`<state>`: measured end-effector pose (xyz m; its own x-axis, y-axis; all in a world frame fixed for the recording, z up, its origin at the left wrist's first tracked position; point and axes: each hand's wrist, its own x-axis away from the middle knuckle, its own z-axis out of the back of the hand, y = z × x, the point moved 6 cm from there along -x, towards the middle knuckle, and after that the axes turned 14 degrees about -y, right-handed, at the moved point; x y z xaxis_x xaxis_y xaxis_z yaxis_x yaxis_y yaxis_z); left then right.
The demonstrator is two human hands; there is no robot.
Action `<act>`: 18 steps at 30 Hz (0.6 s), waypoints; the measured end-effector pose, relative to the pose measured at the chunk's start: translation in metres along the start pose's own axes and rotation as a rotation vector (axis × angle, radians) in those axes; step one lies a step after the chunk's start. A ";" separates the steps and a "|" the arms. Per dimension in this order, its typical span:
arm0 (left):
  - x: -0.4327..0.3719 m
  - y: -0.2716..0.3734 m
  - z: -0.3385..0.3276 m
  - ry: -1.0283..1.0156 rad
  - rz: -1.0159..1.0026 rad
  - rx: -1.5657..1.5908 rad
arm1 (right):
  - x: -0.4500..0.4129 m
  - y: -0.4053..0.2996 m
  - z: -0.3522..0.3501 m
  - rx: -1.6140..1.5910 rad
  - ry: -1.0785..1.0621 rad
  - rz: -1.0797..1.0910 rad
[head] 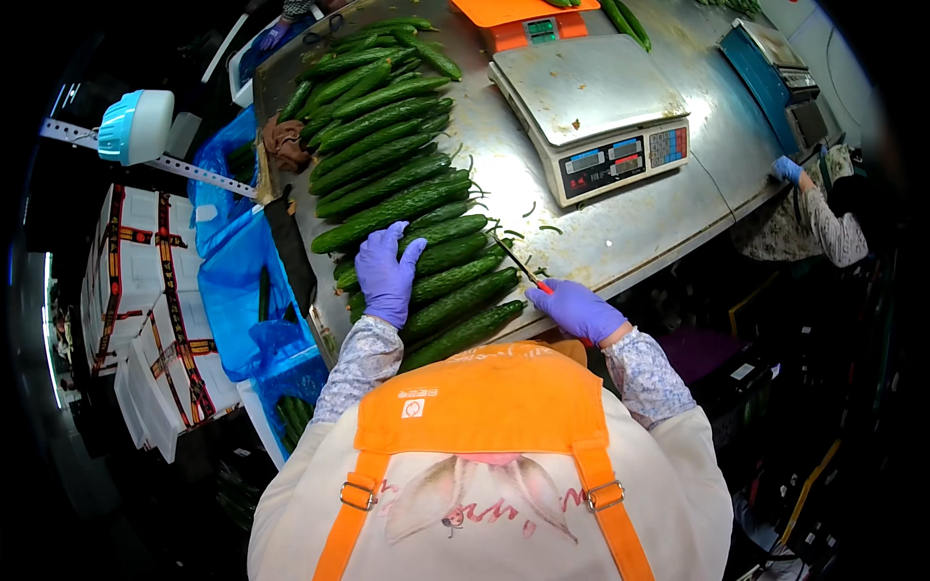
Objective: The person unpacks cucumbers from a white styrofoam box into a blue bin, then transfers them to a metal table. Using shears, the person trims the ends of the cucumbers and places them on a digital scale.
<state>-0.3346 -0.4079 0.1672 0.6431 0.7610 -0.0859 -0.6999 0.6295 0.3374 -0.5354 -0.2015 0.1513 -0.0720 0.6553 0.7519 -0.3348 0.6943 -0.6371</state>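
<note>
Many green cucumbers (392, 207) lie side by side in a long pile on a stainless steel table (494, 131). My left hand (389, 272), in a purple glove, rests on the near part of the pile with its fingers spread over the cucumbers. In my right hand (577, 309), also gloved in purple, is a cutting tool with red handles and a thin dark blade (514, 256); its tip points at the stem ends of the cucumbers. Whether it is scissors or a knife is hard to tell. Short cut stems (550, 229) lie on the metal to the right.
A white digital scale (596, 102) stands beyond the cut stems, with an orange scale (527, 14) behind it. A brown cloth (285, 143) lies at the table's left edge, beside blue plastic liners (240, 290). A gloved co-worker's hand (787, 170) is at the right edge.
</note>
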 end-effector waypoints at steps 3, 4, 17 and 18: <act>0.000 0.001 0.001 -0.005 0.001 -0.017 | -0.005 -0.005 0.006 0.222 0.074 0.063; 0.000 0.002 0.002 -0.006 0.000 -0.026 | -0.007 -0.007 0.005 0.300 0.057 0.097; -0.011 -0.007 0.007 -0.176 0.004 0.111 | -0.028 0.012 0.000 0.347 0.091 0.223; -0.011 -0.010 0.007 -0.195 -0.011 0.140 | -0.029 0.012 -0.001 0.359 0.084 0.233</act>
<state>-0.3328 -0.4231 0.1712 0.7082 0.7006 0.0880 -0.6509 0.5995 0.4657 -0.5361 -0.2116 0.1221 -0.1126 0.8148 0.5688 -0.6255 0.3866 -0.6777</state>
